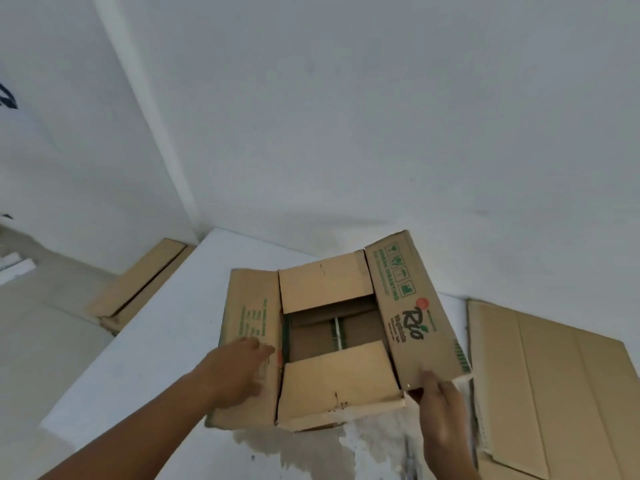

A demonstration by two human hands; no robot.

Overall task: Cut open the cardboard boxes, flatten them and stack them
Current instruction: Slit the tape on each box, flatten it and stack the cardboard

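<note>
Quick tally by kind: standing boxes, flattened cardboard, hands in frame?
Open box: 1
Flattened cardboard: 2, right stack and floor stack; sheets in each unclear
Hands: 2, left hand, right hand
Total: 5

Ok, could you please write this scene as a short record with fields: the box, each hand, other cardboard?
box: on table, top flaps open, empty inside
left hand: fingers straight, rests on left flap
right hand: grips near corner of right flap
flat sheet: on table, right of box
floor cardboard: flattened, left of table
</note>
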